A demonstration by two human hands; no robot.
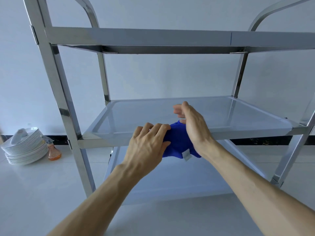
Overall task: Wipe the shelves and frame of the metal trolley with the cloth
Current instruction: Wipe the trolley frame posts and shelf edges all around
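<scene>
A three-shelf metal trolley (56, 79) fills the view, seen from low down. A blue cloth (178, 142) with a small white label is draped over the front edge of the middle shelf (230, 114). My left hand (148, 145) grips the cloth's left side, fingers curled over it at the shelf's front rail. My right hand (194, 125) holds the cloth's right side with the palm turned left; its fingertips stretch out over the shelf surface. The lower shelf (170, 181) shows beneath my forearms. The top shelf (136, 38) is seen from below.
A stack of white plates (25, 149) sits on the white floor at the left. An orange spray bottle (53, 150) stands next to the plates. A pale wall with a dark skirting strip runs behind the trolley.
</scene>
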